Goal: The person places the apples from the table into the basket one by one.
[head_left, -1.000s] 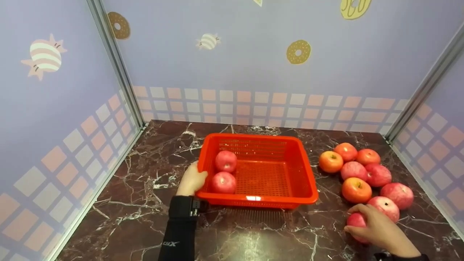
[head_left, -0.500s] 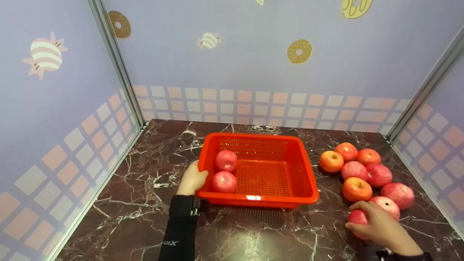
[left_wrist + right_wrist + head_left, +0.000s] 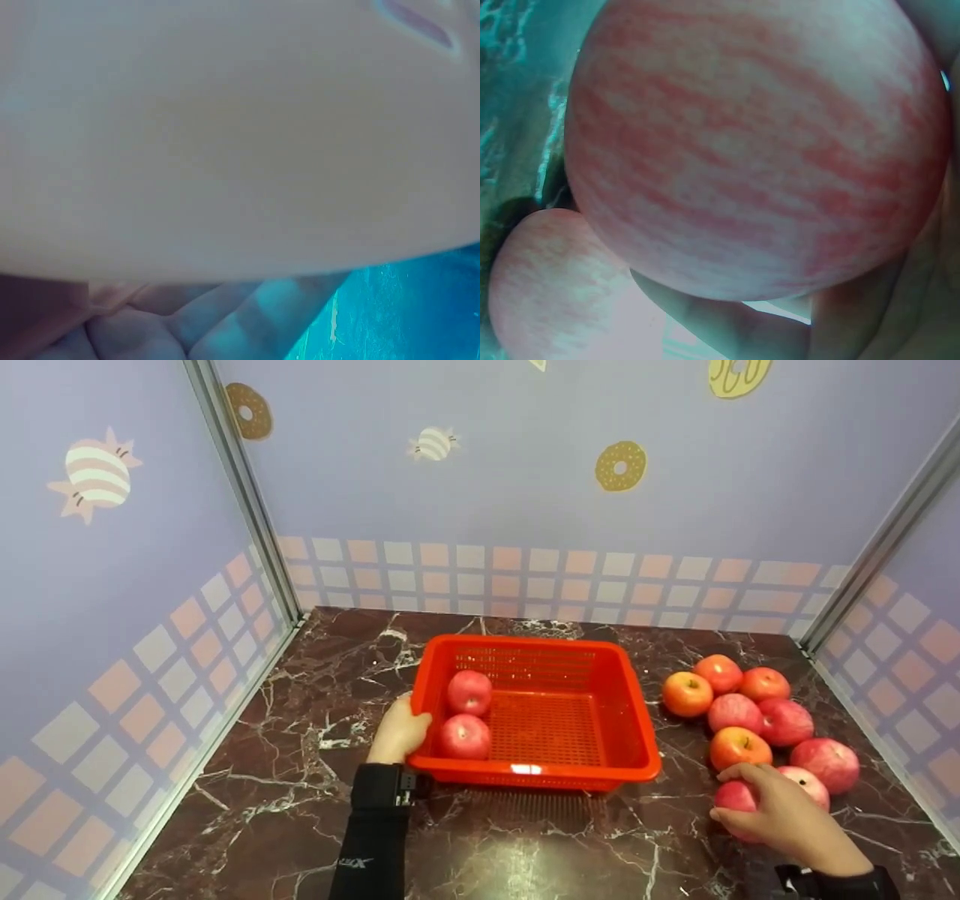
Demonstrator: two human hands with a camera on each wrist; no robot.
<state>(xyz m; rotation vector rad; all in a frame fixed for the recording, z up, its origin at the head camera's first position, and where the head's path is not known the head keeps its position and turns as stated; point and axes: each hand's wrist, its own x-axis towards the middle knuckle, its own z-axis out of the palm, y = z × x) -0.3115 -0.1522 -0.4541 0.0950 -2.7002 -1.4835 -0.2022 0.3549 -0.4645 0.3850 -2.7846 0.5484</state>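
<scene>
My left hand [image 3: 401,730] grips the left rim of a red plastic basket [image 3: 529,772] with slotted walls. Inside it, along the left side, lie two pinkish-red apples, a rear apple [image 3: 469,692] and a front apple [image 3: 465,737]. At the lower right, my right hand [image 3: 795,819] holds a red apple [image 3: 736,799] between thumb and fingers. Streaky skin of this held apple [image 3: 757,150] fills most of the right wrist view, with fingers [image 3: 772,330] curled beneath it. Pale blurred basket plastic [image 3: 240,150] covers most of the left wrist view, and part of my left hand shows below.
Several more apples cluster right of the basket, among them an orange-yellow apple [image 3: 687,694], an orange apple [image 3: 740,748] and a large red apple [image 3: 825,765]. A pale apple [image 3: 806,785] is partly hidden behind my right hand. Patterned panels [image 3: 525,495] enclose the dark marbled tabletop [image 3: 315,810].
My right hand, with the apple in its grasp, has shifted slightly away from the front edge. The left hand and basket stay in place.
</scene>
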